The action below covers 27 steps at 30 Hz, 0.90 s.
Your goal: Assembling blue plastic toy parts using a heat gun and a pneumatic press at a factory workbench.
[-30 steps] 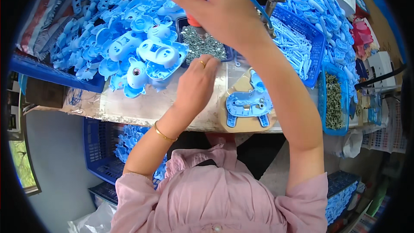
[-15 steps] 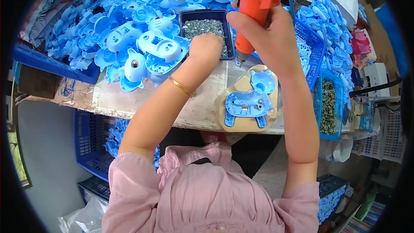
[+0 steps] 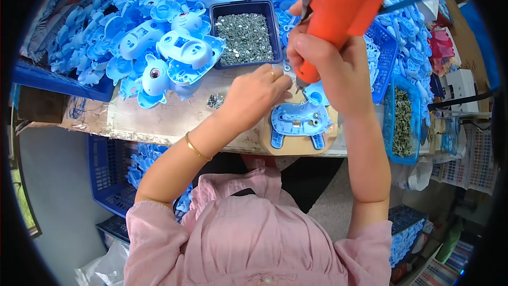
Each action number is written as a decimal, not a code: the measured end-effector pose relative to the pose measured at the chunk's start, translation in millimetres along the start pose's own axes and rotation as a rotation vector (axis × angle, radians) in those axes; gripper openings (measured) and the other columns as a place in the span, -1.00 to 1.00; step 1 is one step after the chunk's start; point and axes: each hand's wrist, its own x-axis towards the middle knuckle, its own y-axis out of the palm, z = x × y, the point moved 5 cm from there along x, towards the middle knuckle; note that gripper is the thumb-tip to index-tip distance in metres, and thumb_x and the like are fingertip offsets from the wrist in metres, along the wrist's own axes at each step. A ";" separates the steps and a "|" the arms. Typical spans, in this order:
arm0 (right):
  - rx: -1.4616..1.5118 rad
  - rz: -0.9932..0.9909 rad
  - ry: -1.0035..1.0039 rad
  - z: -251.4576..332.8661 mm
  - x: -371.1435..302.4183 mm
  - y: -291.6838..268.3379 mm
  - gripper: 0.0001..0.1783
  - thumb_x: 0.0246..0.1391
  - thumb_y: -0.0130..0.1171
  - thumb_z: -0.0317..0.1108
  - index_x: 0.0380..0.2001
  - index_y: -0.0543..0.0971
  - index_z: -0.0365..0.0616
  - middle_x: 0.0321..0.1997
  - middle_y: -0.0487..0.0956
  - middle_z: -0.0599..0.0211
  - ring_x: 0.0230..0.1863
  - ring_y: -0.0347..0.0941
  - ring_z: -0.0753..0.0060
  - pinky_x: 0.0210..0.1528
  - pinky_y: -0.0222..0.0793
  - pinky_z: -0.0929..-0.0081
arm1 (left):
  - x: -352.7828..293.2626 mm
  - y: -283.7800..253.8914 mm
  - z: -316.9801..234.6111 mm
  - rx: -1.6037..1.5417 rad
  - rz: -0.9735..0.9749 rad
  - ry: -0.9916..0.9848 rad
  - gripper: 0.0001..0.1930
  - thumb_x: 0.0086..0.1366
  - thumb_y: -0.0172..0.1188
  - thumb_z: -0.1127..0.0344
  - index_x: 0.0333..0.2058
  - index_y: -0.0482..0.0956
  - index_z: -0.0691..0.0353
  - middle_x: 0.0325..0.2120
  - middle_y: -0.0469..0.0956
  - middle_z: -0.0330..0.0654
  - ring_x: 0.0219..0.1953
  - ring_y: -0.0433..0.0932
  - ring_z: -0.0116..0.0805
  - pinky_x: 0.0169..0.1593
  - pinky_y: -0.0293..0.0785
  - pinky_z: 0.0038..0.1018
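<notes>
My right hand is wrapped round an orange electric screwdriver, its tip pointing down above the far side of a tan holding block. On that block lies a blue animal-shaped plastic toy half, hollow side up, with small metal parts inside. The toy half's head end is partly covered by my right hand. My left hand, with its fingers bent and pinched together, is close to the screwdriver tip; what lies between the fingertips is hidden. Beyond it stands a dark blue tray of small metal screws.
Blue toy shells are heaped at the left and back. A few loose screws lie left of my left hand. At the right stand a blue basket of parts and a light-blue bin of metal pieces. Another basket sits under the table.
My left hand has come out of the screw tray toward the screwdriver tip. The screwdriver has shifted slightly right and tilted. Loose screws now show on the table.
</notes>
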 end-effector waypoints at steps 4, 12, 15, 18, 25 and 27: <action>0.150 -0.049 -0.020 -1.5 -10.5 2.4 -0.64 0.05 0.31 -0.44 -0.07 0.55 -0.33 -0.36 0.59 0.39 -0.45 0.48 0.67 -0.39 0.41 0.63 | -11.2 2.3 -9.1 -0.255 -0.045 -0.054 -0.85 0.24 0.29 0.19 -0.29 0.56 0.07 -0.39 0.52 -0.27 -0.22 0.57 -0.22 -0.30 0.55 -0.29; 0.014 -0.087 -0.011 1.1 -17.8 3.3 -0.63 0.08 0.13 -0.38 -0.05 0.46 -0.32 -0.53 0.52 0.36 -0.52 0.42 0.58 -0.35 0.40 0.52 | -17.9 7.6 -16.8 -0.356 -0.089 -0.106 -0.85 0.25 0.30 0.23 -0.30 0.55 0.11 -0.36 0.55 -0.24 -0.23 0.58 -0.20 -0.30 0.54 -0.26; 0.044 -0.074 -0.017 -0.1 -20.2 5.1 -0.65 0.06 0.13 -0.43 -0.07 0.46 -0.33 -0.55 0.51 0.34 -0.55 0.41 0.58 -0.42 0.38 0.55 | -22.0 8.5 -19.5 -0.365 -0.090 -0.097 -0.77 0.22 0.34 0.20 -0.22 0.53 0.12 -0.30 0.56 -0.21 -0.20 0.57 -0.18 -0.29 0.55 -0.26; -0.032 -0.118 0.059 -6.1 -28.0 5.5 -0.67 0.04 0.14 -0.50 -0.09 0.47 -0.34 -0.56 0.50 0.32 -0.58 0.39 0.59 -0.50 0.34 0.58 | -25.8 -3.9 -20.4 -0.323 -0.084 -0.133 -0.57 0.11 0.43 0.13 -0.10 0.51 0.13 -0.25 0.55 -0.20 -0.17 0.55 -0.13 -0.23 0.54 -0.26; 0.041 -0.138 0.112 -38.1 -43.5 6.6 -0.73 0.05 0.14 -0.51 -0.14 0.47 -0.33 -0.56 0.51 0.32 -0.58 0.41 0.61 -0.53 0.32 0.62 | -38.5 7.1 -19.6 -0.241 0.125 -0.157 -0.21 -0.12 0.52 -0.04 0.06 0.47 0.24 0.01 0.49 -0.17 0.00 0.45 -0.13 0.05 0.44 -0.27; 0.043 -0.125 0.107 -42.6 -44.9 8.1 -0.74 0.06 0.14 -0.50 -0.15 0.46 -0.33 -0.55 0.51 0.32 -0.57 0.41 0.61 -0.53 0.32 0.62 | -41.3 10.8 -18.9 -0.226 0.156 -0.177 -0.19 -0.12 0.51 -0.06 0.08 0.46 0.25 0.05 0.47 -0.17 0.02 0.44 -0.14 0.07 0.43 -0.28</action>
